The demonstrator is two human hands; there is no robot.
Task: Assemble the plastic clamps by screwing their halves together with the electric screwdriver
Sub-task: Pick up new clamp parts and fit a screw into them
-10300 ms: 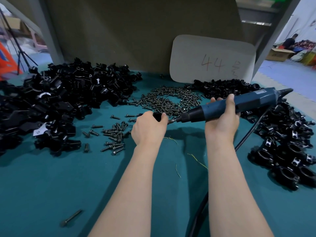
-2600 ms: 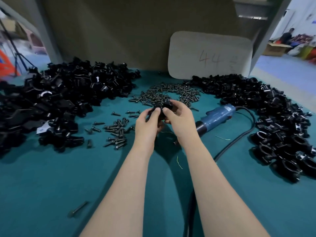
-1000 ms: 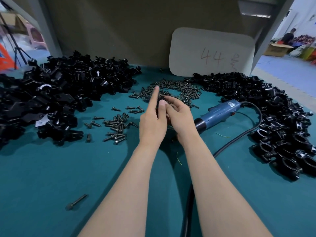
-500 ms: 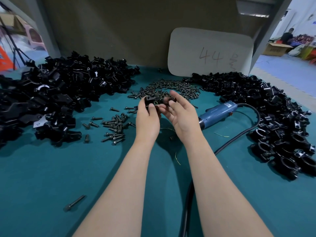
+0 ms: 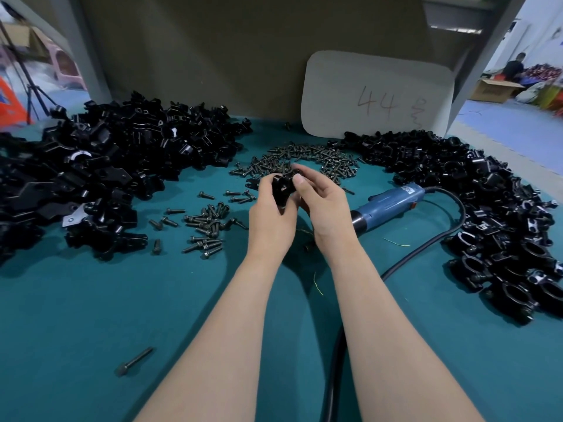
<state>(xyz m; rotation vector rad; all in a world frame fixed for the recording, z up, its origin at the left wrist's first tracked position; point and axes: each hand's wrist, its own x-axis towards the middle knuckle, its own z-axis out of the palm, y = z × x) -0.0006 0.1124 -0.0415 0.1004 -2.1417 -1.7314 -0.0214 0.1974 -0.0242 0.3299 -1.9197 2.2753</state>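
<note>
Both hands hold a small black plastic clamp [image 5: 283,187] above the teal felt-like tabletop [image 5: 91,315]: left hand [image 5: 271,217] and right hand [image 5: 324,205] w/ fingers curled round it. Blue cylindrical electric screwdriver [image 5: 387,205] lies just right, untouched. Dark metal screws [image 5: 304,162] piled behind.

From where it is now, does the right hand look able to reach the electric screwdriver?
Probably yes: the electric screwdriver lies uncovered on the table beside the right hand, but that hand first has to release the clamp.
</note>
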